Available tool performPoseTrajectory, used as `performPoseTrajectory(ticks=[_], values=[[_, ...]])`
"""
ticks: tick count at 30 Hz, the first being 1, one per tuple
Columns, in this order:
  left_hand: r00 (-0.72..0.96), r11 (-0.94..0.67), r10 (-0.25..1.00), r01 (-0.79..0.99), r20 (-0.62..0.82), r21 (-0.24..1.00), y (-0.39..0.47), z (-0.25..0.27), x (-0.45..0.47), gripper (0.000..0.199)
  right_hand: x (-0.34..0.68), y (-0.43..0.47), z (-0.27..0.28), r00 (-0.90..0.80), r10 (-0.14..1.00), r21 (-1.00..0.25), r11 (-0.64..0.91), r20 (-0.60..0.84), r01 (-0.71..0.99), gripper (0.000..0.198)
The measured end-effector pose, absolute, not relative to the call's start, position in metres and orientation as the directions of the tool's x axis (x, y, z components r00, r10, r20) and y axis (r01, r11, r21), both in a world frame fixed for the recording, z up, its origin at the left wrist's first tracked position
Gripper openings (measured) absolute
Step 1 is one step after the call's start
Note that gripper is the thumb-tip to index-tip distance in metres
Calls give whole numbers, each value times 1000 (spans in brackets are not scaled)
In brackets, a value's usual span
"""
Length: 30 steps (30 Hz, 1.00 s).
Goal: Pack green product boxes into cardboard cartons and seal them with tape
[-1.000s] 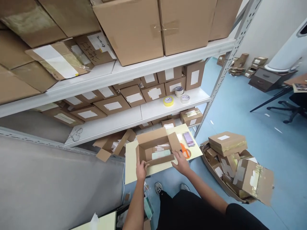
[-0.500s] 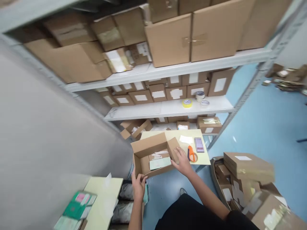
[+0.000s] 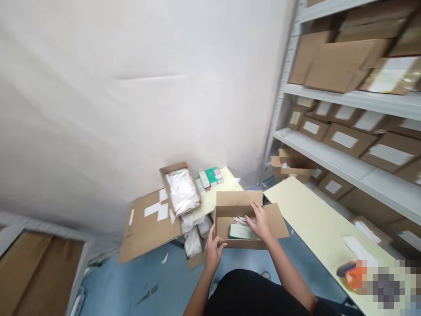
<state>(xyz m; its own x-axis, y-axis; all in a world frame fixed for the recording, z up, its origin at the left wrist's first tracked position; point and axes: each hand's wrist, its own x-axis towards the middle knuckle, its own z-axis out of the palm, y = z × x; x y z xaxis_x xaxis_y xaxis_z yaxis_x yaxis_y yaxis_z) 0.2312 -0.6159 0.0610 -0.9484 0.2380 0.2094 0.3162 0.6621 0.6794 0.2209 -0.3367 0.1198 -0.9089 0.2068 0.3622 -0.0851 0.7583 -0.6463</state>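
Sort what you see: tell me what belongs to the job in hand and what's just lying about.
Likely part of the job:
open cardboard box, held by the left hand, with the right hand over it
pale green carton and white slips inside

Apparently just lying about:
carton of white packets
green boxes
white-labelled boxes
partly pixelated orange object

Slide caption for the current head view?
Left hand grips the near-left corner of an open cardboard box; right hand over its right end; pale green pack inside.

Left hand (image 3: 213, 251) with thumb pointing inward, right hand (image 3: 259, 223) fingers extended, forearms (image 3: 287, 270) bare.
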Motion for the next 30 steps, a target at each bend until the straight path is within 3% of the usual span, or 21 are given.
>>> performPoseTrajectory(ticks=[7,14,19,23,27,30], values=[[-981,695,31,159,191,701,-754,43,265,7,177,-485,113,-948,-10,-663,712,319,-231,65],[-979,718,-129,19,160,696,-839,25,279,14,137,-570,92,-955,-102,-677,684,279,-271,58],[-974,704,-174,-23,142,709,-859,20,272,17,71,-589,84,-962,-125,-648,717,244,-257,52],[-978,708,-165,-27,128,706,-862,18,262,15,0,-598,88,-983,-167,-555,812,74,-180,50],[-985,710,-152,-49,85,702,-857,16,257,13,-66,-613,90,-952,-231,-409,903,-202,-132,48],[-987,712,-157,-82,45,697,-850,14,254,9,-99,-627,81,-908,-258,-379,917,-330,-123,60]])
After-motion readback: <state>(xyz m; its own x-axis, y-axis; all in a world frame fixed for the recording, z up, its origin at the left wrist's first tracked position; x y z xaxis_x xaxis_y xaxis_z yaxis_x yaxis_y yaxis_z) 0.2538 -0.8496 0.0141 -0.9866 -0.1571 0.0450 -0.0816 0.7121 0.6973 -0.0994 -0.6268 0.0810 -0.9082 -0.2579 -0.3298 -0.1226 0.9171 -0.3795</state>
